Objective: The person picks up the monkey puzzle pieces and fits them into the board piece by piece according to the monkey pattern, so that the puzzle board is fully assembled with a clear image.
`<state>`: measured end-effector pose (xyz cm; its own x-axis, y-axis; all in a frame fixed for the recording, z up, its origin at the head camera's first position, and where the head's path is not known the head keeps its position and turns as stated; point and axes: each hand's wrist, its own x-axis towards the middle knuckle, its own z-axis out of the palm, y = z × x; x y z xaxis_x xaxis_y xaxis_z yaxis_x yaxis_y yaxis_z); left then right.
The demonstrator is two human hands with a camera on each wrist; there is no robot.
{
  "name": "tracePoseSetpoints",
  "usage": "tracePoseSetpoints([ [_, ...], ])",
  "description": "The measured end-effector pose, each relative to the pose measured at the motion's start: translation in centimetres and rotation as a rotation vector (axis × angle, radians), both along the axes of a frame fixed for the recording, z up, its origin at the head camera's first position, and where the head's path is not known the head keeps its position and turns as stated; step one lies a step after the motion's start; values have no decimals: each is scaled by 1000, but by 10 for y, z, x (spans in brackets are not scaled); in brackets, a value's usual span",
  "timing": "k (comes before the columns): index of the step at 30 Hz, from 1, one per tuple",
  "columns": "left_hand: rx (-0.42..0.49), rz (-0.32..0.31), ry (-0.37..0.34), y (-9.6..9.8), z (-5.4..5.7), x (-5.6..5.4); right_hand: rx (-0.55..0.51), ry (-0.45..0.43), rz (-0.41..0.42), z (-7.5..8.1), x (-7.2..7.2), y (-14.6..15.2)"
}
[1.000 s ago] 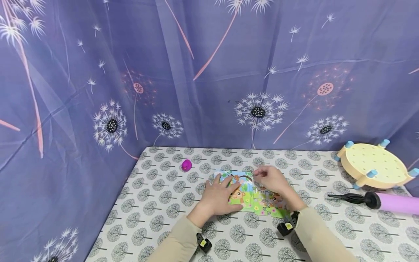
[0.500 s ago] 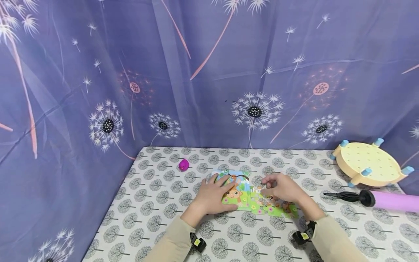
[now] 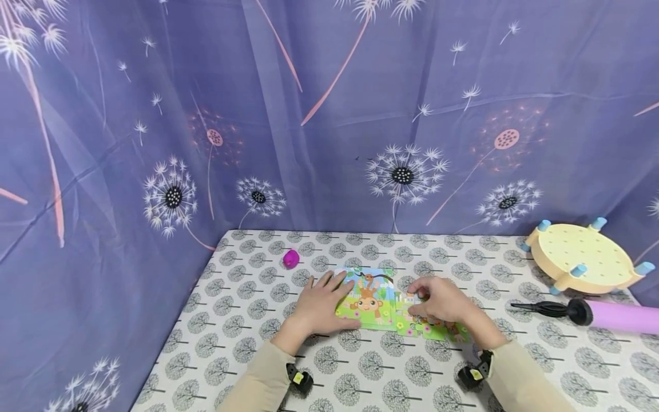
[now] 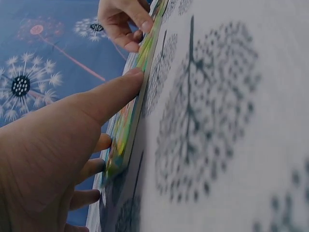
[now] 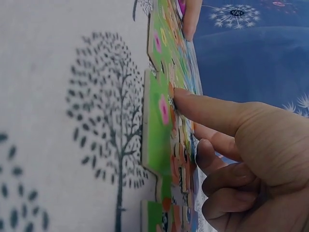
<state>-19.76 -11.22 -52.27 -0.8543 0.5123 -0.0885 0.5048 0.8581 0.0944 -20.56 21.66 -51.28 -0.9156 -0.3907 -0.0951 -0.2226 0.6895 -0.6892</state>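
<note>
A finished-looking monkey picture puzzle [image 3: 370,304] lies flat on the cloth in the head view. My left hand [image 3: 321,304] rests on its left side, fingers spread, the thumb along the near edge. In the left wrist view, the thumb [image 4: 116,94] touches the board's side. To the right lie several loosely joined jigsaw pieces [image 3: 435,331], green with pink flowers. My right hand [image 3: 445,300] is over them, thumb and index finger curled on opposite sides of a jigsaw piece [image 5: 173,94] near the board's right edge. Its other fingers fold inward, partly hiding the pieces.
A small magenta object [image 3: 291,259] lies at the back left. At the right stand a round yellow stool-like piece with blue-tipped legs [image 3: 584,257] and a pink pump [image 3: 623,316] with a black nozzle. A purple dandelion curtain [image 3: 329,143] borders the table [image 3: 386,380].
My left hand has slid left, uncovering more of the monkey picture. My right hand moved right from the picture's upper right corner, then slightly down onto the loose pieces.
</note>
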Motion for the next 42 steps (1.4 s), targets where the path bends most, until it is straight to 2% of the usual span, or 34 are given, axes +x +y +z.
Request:
tracePoseSetpoints([
  [5,21,7,-10,-12,2,-1,12,22,4,2,2,0],
  [11,45,23,-35,-21,7,-1,-56,55,39,3,7,3],
  [17,63,50,-43,-27,9,-1,-72,112,76,0,9,7],
  [28,67,81,-44,-31,8,1,-138,122,77,-7,12,12],
  [32,68,98,-50,-32,7,1,-181,83,47,-4,11,9],
  [38,76,99,-57,-31,6,2,-181,88,-58,1,5,-1],
  [42,81,98,-60,-30,7,3,-224,62,-98,5,1,-12],
])
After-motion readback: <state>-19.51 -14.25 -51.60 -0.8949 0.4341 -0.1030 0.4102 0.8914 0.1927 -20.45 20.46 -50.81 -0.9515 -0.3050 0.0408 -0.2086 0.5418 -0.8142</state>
